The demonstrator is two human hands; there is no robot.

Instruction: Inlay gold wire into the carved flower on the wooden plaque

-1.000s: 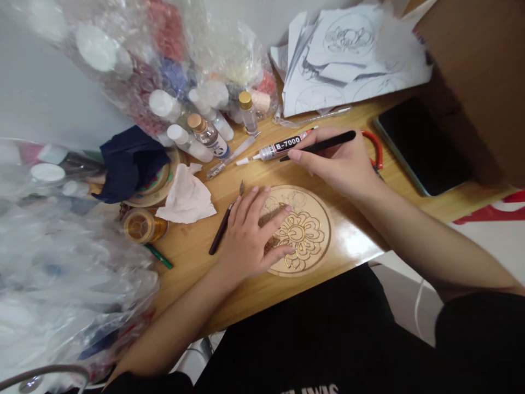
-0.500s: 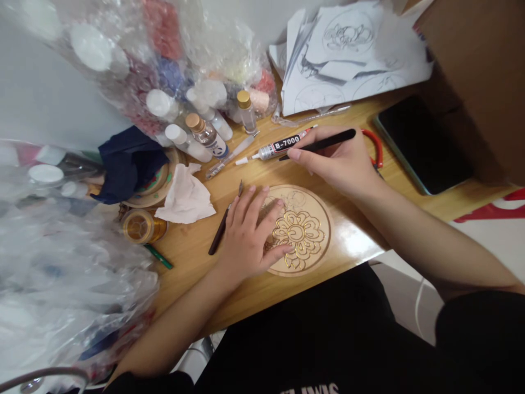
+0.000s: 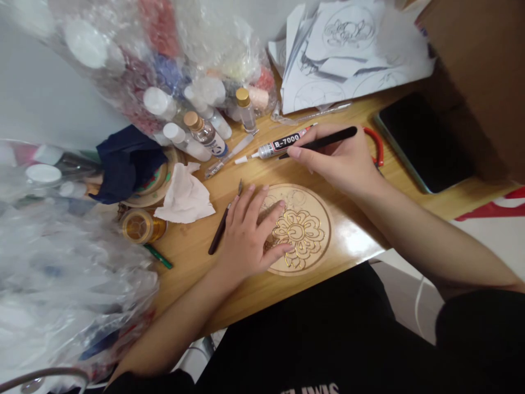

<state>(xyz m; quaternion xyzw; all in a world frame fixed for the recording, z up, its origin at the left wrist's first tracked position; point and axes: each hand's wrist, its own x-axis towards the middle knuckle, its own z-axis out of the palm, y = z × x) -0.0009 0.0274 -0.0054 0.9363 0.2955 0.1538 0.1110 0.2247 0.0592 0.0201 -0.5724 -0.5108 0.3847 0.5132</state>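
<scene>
My left hand lies with fingers spread over the left side of a round wooden plaque. Gold wire outlines a flower on the plaque, and faint pencil lines show near its top. Part of the design is covered by my fingers. Above the plaque's upper right, my right hand grips a slim black tool with a narrow dark tip pointing left; whether it is tweezers or a pen I cannot tell. Just behind that tip lies a B-7000 glue tube with a white nozzle. A dark-handled craft knife rests beside my left hand.
Small bottles and plastic bags crowd the back left. A crumpled tissue and an amber jar sit left. Sketches, red-handled pliers, a phone and a cardboard box stand right.
The view has shifted very slightly. Both hands and the things on the table keep practically the same places.
</scene>
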